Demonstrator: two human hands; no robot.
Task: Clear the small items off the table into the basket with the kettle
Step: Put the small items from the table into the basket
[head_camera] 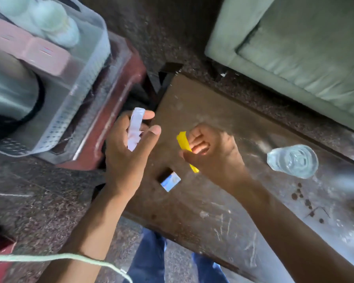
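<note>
Head view: my left hand (127,152) loosely cradles a flat white strip (135,127), right hand (211,150) clenched round a yellow strip (184,140) over the scratched brown worktop (202,211).

Single head view, steeply downward, close over table (213,201) corner and floor.

The scratched, dusty dark-brown wooden counter (223,201) carries a small blue-and-white matchbox (170,183) near its left edge, a clear drinking glass (293,161) toward the right, and some dark crumbs (303,198) just below the glass.
</note>
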